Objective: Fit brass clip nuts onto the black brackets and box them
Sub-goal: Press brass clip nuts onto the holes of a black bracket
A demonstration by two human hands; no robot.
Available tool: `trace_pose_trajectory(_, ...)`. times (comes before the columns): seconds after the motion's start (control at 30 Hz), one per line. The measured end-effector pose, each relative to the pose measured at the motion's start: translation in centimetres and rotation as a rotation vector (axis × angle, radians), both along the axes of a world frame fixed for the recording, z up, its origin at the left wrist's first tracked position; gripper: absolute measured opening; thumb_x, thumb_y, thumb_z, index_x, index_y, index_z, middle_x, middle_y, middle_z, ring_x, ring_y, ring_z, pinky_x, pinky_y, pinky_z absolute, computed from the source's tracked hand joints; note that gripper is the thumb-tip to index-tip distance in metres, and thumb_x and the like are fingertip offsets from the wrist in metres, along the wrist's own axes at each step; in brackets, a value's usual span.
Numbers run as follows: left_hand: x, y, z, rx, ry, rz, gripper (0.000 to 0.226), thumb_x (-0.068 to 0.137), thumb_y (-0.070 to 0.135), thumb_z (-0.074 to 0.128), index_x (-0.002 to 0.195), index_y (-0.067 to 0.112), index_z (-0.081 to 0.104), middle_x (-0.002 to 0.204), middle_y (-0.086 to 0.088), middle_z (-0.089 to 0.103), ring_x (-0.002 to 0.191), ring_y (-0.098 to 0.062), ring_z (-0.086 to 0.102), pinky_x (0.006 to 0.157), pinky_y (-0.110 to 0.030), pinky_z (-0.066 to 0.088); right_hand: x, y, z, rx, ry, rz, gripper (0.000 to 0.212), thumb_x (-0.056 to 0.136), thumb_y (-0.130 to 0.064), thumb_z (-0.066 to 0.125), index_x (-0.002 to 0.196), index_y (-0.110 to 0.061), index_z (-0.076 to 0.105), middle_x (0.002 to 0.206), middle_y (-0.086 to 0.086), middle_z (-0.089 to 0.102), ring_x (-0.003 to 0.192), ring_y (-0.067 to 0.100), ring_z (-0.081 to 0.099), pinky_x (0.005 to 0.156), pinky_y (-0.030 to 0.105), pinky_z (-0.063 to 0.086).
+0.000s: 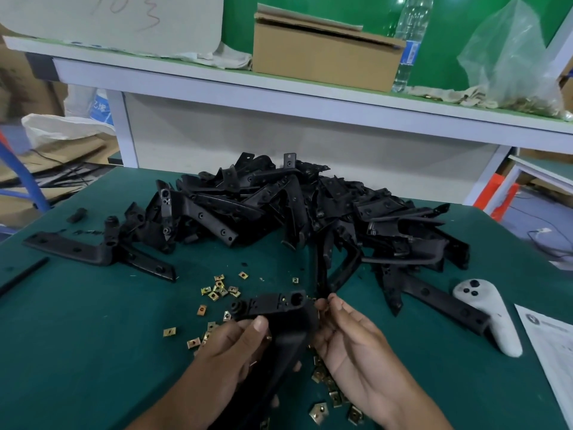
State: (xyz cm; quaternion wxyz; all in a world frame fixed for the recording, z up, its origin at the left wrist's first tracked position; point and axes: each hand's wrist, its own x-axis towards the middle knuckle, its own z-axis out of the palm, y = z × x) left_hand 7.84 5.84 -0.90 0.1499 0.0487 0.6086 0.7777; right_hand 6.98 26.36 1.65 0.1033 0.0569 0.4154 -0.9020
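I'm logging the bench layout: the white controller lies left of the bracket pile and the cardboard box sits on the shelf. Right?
Not quite. The head view shows the white controller lying right of the bracket pile; the cardboard box does sit on the shelf.

One view only, worn on the head, looking forward and down across the green worktop [93,336]. It sits close over the near edge, so both hands fill the bottom of the frame. The far edge runs beneath a white shelf [279,97], which crosses the upper part. Wide-angle lens: the worktop's side edges splay outward and the shelf tilts.
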Motion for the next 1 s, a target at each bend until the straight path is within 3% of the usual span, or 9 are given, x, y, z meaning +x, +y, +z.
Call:
trace_pose_trajectory(0.07, -0.2, 0.1, 0.2, -0.068, 0.106, -0.014, 0.053, 0.066, 0.077, 0.071, 0.078, 0.025, 0.076, 0.056, -0.013, 0.056, 0.051, -0.018, 0.05, 0.054, -0.025, 0.042, -0.1, 0.2, -0.1, -0.045, -0.02, 0.006, 0.011, 0.093, -0.019, 0.061, 0.099, -0.01, 0.064, 0.091, 0.007, 0.066, 0.08, 0.017, 0.063, 0.078, 0.029, 0.054)
trace_pose_trajectory(0.13, -0.1, 0.3, 0.9, -0.186, 0.252, -0.097, 0.033, 0.081, 0.064, 0.063, 0.07, 0.036, 0.075, 0.049, 0.01, 0.051, 0.045, 0.003, 0.046, 0.048, -0.013, 0.037, -0.2, 0.4, -0.2, -0.044, -0.026, -0.01, 0.005, 0.093, -0.019, 0.061, 0.095, -0.015, 0.063, 0.087, 0.003, 0.062, 0.078, 0.015, 0.058, 0.081, 0.031, 0.047)
trace_pose_trajectory(0.23, 0.2, 0.3, 1.1, -0.26, 0.334, -0.039, 0.011, 0.087, 0.052, 0.071, 0.094, 0.044, 0.074, 0.069, 0.015, 0.069, 0.062, 0.006, 0.061, 0.057, -0.01, 0.046, -0.2, 0.7, -0.4, -0.011, 0.014, 0.001, 0.006, 0.092, -0.019, 0.065, 0.087, -0.018, 0.063, 0.085, -0.002, 0.055, 0.071, 0.011, 0.047, 0.075, 0.029, 0.037)
trace_pose_trajectory(0.43, 0.5, 0.4, 0.8, -0.382, 0.451, -0.067, 0.031, 0.086, 0.064, 0.051, 0.114, 0.059, 0.065, 0.085, 0.023, 0.07, 0.079, 0.004, 0.065, 0.067, -0.013, 0.047, 0.1, 0.8, 0.1, 0.138, 0.103, -0.01, 0.038, 0.057, -0.031, 0.097, 0.079, -0.018, 0.07, 0.081, 0.0, 0.051, 0.065, 0.009, 0.04, 0.057, 0.023, 0.034)
trace_pose_trajectory(0.5, 0.7, 0.4, 0.9, -0.411, 0.486, -0.055, 0.03, 0.088, 0.07, 0.044, 0.108, 0.061, 0.065, 0.066, 0.022, 0.057, 0.064, 0.003, 0.055, 0.059, -0.013, 0.04, 0.3, 1.1, 0.5, 0.185, 0.128, -0.01, 0.039, 0.054, -0.033, 0.099, 0.077, -0.019, 0.07, 0.079, -0.001, 0.053, 0.063, 0.006, 0.04, 0.053, 0.019, 0.036)
trace_pose_trajectory(0.57, 1.0, 0.4, 1.0, -0.45, 0.481, -0.051, 0.045, 0.084, 0.084, 0.037, 0.08, 0.049, 0.066, 0.055, 0.016, 0.04, 0.052, 0.001, 0.041, 0.051, -0.015, 0.031, 0.5, 1.3, 1.0, 0.255, 0.129, -0.001, 0.037, 0.056, -0.035, 0.097, 0.074, -0.02, 0.07, 0.075, -0.003, 0.053, 0.061, 0.005, 0.039, 0.051, 0.018, 0.036)
trace_pose_trajectory(0.67, 1.1, 0.3, 0.9, -0.529, 0.512, -0.105, 0.057, 0.088, 0.08, 0.034, 0.056, 0.035, 0.047, 0.045, 0.014, 0.035, 0.041, -0.001, 0.034, 0.046, -0.009, 0.024, 1.0, 1.3, 1.8, 0.415, 0.135, 0.073, 0.025, 0.067, -0.037, 0.087, 0.07, -0.022, 0.068, 0.068, -0.006, 0.055, 0.062, 0.007, 0.043, 0.058, 0.023, 0.037)
trace_pose_trajectory(0.83, 1.2, 1.1, 1.0, -0.679, 0.83, -0.203, 0.03, 0.106, 0.04, 0.042, 0.079, 0.051, 0.05, 0.066, 0.042, 0.047, 0.058, 0.023, 0.043, 0.057, 0.004, 0.026, 1.5, 0.8, 2.7, 0.53, 0.148, 0.17, 0.023, 0.073, -0.034, 0.089, 0.064, -0.028, 0.07, 0.07, -0.007, 0.068, 0.054, 0.0, 0.056, 0.054, 0.014, 0.045)
trace_pose_trajectory(1.0, 1.0, 0.8, 0.3, -0.735, 0.826, -0.273, 0.028, 0.105, 0.061, 0.031, 0.093, 0.043, 0.05, 0.075, 0.032, 0.051, 0.07, 0.012, 0.052, 0.065, -0.009, 0.035, 2.0, 0.4, 2.5, 0.576, 0.145, 0.208, 0.029, 0.059, -0.043, 0.094, 0.075, -0.03, 0.074, 0.092, 0.006, 0.077, 0.08, 0.01, 0.073, 0.069, 0.019, 0.055)
